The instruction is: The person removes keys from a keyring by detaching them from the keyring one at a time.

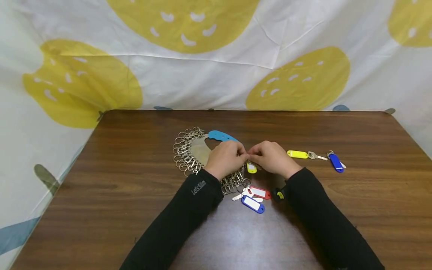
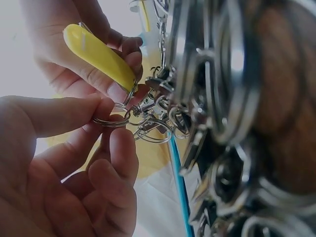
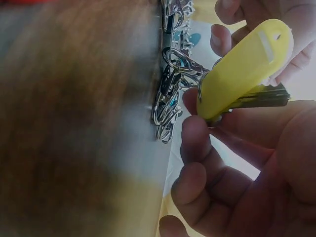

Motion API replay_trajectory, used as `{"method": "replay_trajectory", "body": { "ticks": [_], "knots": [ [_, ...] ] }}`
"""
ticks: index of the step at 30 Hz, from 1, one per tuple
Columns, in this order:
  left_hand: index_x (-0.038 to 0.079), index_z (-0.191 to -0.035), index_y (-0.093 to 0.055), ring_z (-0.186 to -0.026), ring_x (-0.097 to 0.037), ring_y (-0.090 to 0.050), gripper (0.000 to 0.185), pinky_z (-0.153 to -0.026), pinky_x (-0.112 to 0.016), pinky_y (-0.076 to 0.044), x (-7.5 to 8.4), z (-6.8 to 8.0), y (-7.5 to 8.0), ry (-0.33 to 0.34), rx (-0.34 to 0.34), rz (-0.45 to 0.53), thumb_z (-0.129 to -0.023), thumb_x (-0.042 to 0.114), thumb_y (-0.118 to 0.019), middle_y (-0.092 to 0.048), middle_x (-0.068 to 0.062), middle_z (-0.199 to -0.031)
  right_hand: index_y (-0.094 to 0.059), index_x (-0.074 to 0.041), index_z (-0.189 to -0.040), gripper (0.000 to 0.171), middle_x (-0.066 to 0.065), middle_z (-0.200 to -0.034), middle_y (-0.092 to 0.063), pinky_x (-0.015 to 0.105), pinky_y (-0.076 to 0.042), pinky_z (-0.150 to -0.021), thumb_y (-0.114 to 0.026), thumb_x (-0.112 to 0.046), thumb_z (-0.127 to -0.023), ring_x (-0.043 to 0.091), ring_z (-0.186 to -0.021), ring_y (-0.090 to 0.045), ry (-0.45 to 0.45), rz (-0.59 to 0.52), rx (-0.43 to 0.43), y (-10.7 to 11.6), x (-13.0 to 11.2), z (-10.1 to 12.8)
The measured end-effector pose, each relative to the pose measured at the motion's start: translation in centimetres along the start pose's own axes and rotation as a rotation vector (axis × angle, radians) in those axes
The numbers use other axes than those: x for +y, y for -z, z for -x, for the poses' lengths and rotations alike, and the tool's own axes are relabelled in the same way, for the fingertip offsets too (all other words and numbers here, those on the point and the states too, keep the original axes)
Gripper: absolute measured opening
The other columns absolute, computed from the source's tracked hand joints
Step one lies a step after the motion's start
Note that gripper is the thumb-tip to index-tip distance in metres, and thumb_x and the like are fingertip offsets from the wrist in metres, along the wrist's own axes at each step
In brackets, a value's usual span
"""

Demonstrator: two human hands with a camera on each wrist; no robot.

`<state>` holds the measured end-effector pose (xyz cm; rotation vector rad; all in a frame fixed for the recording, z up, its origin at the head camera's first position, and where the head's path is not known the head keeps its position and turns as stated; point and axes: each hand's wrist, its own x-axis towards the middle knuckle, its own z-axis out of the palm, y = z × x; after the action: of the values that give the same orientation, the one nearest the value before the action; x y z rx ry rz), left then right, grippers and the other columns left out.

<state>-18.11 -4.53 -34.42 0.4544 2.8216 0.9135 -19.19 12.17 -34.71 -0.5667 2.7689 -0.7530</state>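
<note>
My left hand (image 1: 224, 160) pinches a split ring (image 2: 112, 122) between thumb and fingers. That ring belongs to a crescent-shaped metal key holder (image 1: 199, 149) with a blue handle (image 1: 220, 135) and many clips and rings along its edge. My right hand (image 1: 271, 159) meets the left one fingertip to fingertip. It pinches the small ring end of a yellow key tag (image 3: 247, 64), from which a key (image 3: 261, 97) hangs. In the left wrist view the tag's ring touches or lies close to the split ring; whether they are linked, I cannot tell.
Below the holder lie a red key tag (image 1: 260, 192) and a blue key tag (image 1: 252, 204) with keys. To the right rest another yellow tag (image 1: 297, 154) with its key (image 1: 316, 156) and a second blue tag (image 1: 335, 162). A patterned cloth (image 1: 202, 82) hangs behind the wooden table (image 1: 111, 195).
</note>
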Motion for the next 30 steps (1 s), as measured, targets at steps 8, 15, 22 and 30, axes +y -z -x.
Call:
{"method": "replay_trajectory", "body": {
  "ticks": [8, 15, 22, 30],
  "knots": [
    [0.019, -0.086, -0.071, -0.075, -0.013, -0.060, 0.017, -0.060, -0.026, -0.042, 0.0, 0.0, 0.2, 0.005, 0.017, 0.053, -0.092, 0.031, -0.060, -0.070, 0.003, -0.089, -0.072, -0.011, -0.090, 0.015, -0.002, -0.060, -0.055, 0.027, -0.039, -0.057, -0.060, -0.020, -0.093, 0.012, -0.055, -0.049, -0.002, -0.007, -0.068, 0.1, 0.0, 0.0],
    [0.020, -0.087, -0.071, -0.073, -0.011, -0.060, 0.017, -0.061, -0.026, -0.043, -0.1, 0.1, 0.1, -0.002, -0.003, 0.044, -0.090, 0.033, -0.061, -0.069, 0.005, -0.085, -0.073, -0.011, -0.094, 0.018, 0.001, -0.082, -0.069, 0.029, -0.043, -0.067, -0.058, -0.020, -0.093, 0.015, -0.074, -0.057, -0.050, 0.030, -0.043, 3.0, 1.4, 1.0],
    [0.018, -0.099, -0.071, -0.083, -0.011, -0.060, 0.017, -0.071, -0.027, -0.046, 0.3, -0.2, -0.2, -0.036, -0.071, 0.058, -0.091, 0.029, -0.062, -0.069, 0.003, -0.092, -0.069, -0.005, -0.110, 0.030, 0.017, -0.105, -0.069, 0.036, -0.046, -0.068, -0.054, -0.027, -0.096, 0.029, -0.089, -0.063, -0.261, 0.114, -0.016, 7.0, 5.2, 3.7],
    [0.018, -0.113, -0.070, -0.096, -0.013, -0.063, 0.024, -0.075, -0.028, -0.047, 0.2, -0.2, -0.1, -0.074, -0.108, -0.007, -0.092, 0.021, -0.061, -0.071, 0.001, -0.107, -0.068, -0.006, -0.111, 0.033, 0.021, -0.110, -0.066, 0.042, -0.043, -0.064, -0.058, -0.030, -0.091, 0.038, -0.095, -0.060, -0.445, 0.177, -0.004, 7.6, 8.0, 4.1]
  ]
}}
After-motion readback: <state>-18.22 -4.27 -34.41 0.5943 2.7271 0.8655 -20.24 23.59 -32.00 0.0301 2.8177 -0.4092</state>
